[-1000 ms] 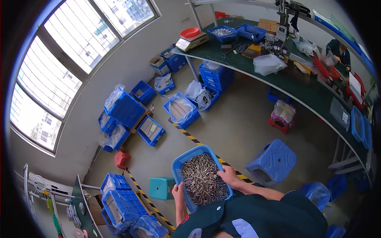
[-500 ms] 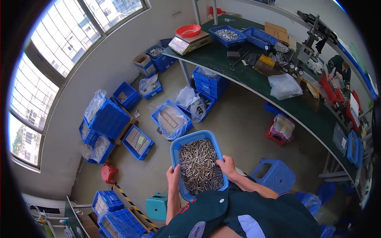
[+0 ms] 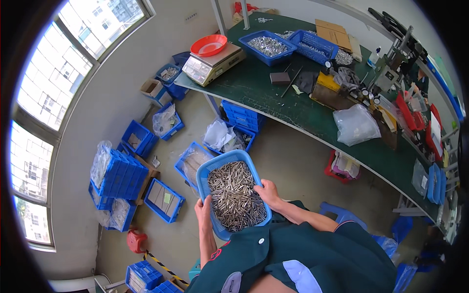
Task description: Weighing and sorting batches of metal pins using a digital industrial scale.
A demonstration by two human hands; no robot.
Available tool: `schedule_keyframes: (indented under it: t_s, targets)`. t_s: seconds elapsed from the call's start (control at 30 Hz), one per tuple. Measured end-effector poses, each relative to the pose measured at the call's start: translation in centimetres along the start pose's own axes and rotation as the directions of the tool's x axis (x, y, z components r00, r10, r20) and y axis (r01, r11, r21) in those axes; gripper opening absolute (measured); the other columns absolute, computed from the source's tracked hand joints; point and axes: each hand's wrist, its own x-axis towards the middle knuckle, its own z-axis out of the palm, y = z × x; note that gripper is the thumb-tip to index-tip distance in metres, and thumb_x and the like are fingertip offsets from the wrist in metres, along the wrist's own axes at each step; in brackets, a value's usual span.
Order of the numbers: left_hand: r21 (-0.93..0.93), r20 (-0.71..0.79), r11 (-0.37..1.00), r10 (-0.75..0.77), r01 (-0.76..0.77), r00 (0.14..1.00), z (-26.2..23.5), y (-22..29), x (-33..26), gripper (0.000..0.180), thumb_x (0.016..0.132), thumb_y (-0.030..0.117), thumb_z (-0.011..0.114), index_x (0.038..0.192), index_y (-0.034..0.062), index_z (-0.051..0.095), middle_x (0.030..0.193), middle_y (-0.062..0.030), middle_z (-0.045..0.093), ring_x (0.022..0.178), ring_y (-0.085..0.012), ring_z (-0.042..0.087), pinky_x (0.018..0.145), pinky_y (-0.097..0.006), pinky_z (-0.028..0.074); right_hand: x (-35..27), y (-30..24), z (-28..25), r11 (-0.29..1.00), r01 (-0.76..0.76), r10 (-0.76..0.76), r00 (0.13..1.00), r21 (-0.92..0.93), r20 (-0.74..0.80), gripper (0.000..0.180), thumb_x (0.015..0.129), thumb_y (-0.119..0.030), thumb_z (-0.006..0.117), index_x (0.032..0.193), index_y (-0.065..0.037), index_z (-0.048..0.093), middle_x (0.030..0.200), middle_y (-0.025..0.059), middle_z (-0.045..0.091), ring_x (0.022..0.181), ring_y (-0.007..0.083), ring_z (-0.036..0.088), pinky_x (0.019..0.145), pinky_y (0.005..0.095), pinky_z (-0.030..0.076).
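We are carrying a blue basket (image 3: 233,161) of metal pins (image 3: 235,196).
Our left hand (image 3: 202,211) and right hand (image 3: 267,192) are gripping its rims; crates (image 3: 118,174) are crowding the floor (image 3: 288,161) beside the green table (image 3: 264,93).

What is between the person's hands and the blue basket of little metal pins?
Nothing visible. The left hand and right hand both grip the rim of the blue plastic basket directly, one on each side of the small metal pins.

Both hands carry a blue basket (image 3: 209,172) heaped with small metal pins (image 3: 235,197). The left hand (image 3: 203,213) grips its left rim, the right hand (image 3: 267,191) its right rim, fingers (image 3: 258,187) curled over the edge. Beyond the fingers stands the green worktop (image 3: 254,88).
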Motion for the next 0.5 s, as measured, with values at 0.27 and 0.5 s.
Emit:
schedule_keyframes:
  t_s: [0.27,0.5]
  targets:
    - [0.048,-0.061,0.996,-0.066,0.069,0.996,3.7,3.3,10.2,0.018,0.081,0.019,0.061,0.069,0.0070,0.055,0.062,0.0083,0.043,0.057,-0.0025,0.032,0.050,-0.021,0.022,11.2,-4.6,-0.3,0.998,-0.030,0.025,0.994,0.049,0.104,0.017,0.072,-0.014,0.055,0.061,-0.003,0.048,0.050,0.0026,0.044,0.049,0.0106,0.042,0.047,0.0317,0.034]
    - [0.151,0.148,0.988,0.002,-0.025,0.989,9.8,10.4,24.1,0.019,0.083,0.019,0.059,0.069,0.0068,0.054,0.063,0.0077,0.042,0.058,-0.0026,0.032,0.051,-0.023,0.025,22.0,-7.6,-0.3,0.971,-0.067,0.086,0.994,0.229,-0.074,0.020,0.071,-0.015,0.055,0.060,0.000,0.047,0.050,0.0102,0.045,0.047,0.0156,0.044,0.046,0.0364,0.034]
